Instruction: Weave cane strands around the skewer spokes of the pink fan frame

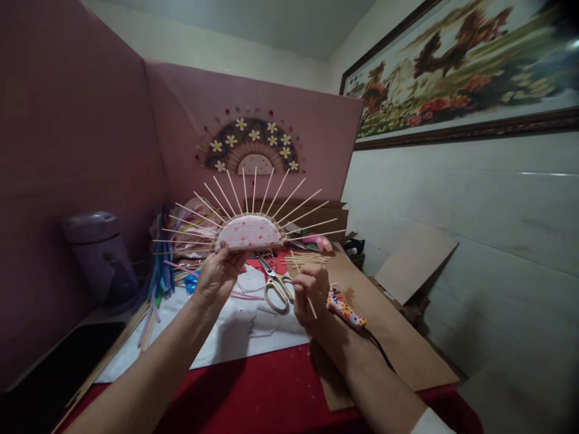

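My left hand [221, 271] grips the lower left edge of a half-round piece [248, 232], whitish pink with red spots. Thin wooden sticks fan out from its curved rim like rays. Pinched in my right hand [311, 292] is a single wooden stick [312, 306], slanting down through the fingers. Scissors [277, 288] with gold handles lie between my hands on a white sheet [244, 343]. Just right of my right hand rests a glue gun [346, 310] with a flower-patterned body and a black cord.
Loose wooden sticks [307, 259] lie behind my right hand on brown cardboard [384, 337]. Coloured strips [165, 259] and a purplish container [100, 256] stand at the left. A finished-looking flowered fan [253, 141] hangs on the pink panel [181, 120]. Red cloth [253, 392] covers the near table.
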{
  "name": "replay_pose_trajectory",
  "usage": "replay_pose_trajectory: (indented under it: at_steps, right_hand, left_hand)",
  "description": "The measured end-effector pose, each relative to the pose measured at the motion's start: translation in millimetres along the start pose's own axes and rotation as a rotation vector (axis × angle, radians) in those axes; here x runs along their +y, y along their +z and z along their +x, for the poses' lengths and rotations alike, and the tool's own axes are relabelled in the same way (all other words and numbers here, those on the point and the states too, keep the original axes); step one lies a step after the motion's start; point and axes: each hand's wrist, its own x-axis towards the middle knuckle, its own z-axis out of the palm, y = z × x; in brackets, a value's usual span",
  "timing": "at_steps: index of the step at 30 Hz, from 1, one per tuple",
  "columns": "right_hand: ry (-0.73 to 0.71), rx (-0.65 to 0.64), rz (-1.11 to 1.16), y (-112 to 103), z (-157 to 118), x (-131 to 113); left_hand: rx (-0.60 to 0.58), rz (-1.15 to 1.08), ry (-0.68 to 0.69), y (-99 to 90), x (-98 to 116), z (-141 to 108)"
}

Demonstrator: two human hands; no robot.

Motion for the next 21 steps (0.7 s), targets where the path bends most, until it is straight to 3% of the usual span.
replay_pose_trajectory:
  at_steps: [6,12,21]
  right_hand:
    - [0.127,0.003,-0.004,1,2,-4]
    - [0.120,-0.009,0.025,2,2,-4]
    - [0.119,-0.036,0.057,3,1,-10]
  left_hand:
    - [-0.057,-0.014,-0.010,-8.7,0,-3]
    - [-0.070,-0.035,-0.036,-21.3,-4,-9]
    - [-0.105,-0.013,-0.004,-24.5,-7,-23]
